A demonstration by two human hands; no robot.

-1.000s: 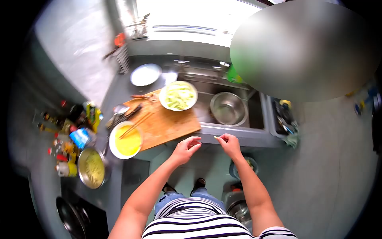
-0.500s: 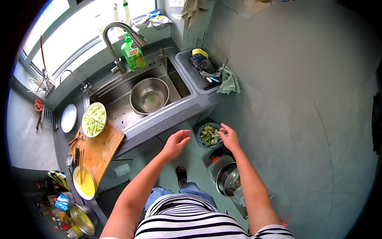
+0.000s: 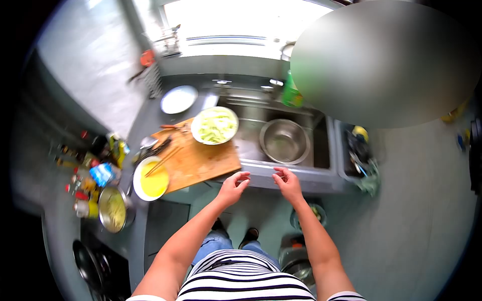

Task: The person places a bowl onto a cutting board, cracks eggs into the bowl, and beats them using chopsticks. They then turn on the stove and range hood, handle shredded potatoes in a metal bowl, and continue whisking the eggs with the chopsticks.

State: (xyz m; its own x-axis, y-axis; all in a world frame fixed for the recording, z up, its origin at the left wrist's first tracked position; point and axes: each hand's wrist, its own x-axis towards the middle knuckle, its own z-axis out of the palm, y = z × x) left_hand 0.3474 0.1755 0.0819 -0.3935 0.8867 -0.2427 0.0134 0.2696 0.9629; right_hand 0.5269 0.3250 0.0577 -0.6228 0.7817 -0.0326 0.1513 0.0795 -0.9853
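Observation:
My left hand (image 3: 234, 188) is held in the air by the counter's front edge, near the right end of a wooden cutting board (image 3: 206, 159). Its fingers are curved and apart, with nothing in them. Across a gap, my right hand (image 3: 288, 185) hovers before the sink (image 3: 246, 146), also empty, thumb and fingers apart. A metal basin (image 3: 285, 142) sits in the sink beyond it. A white bowl (image 3: 197, 138) of pale green vegetable strips (image 3: 216, 125) stands at the board's back corner. At the left end, chopsticks (image 3: 164, 160) rest in a bowl of yellow liquid (image 3: 152, 183).
A white plate (image 3: 179, 99) lies behind the board. Several bottles and a metal bowl (image 3: 102, 204) of shredded food stand to the left, near a black pan (image 3: 86, 261). A scrap bin (image 3: 295, 220) is on the floor below my right hand. A grey blur hides the upper right.
The view has swung left, so the sink and board appear farther right. My hands have moved from beside the scrap bin to the counter's edge and come closer together.

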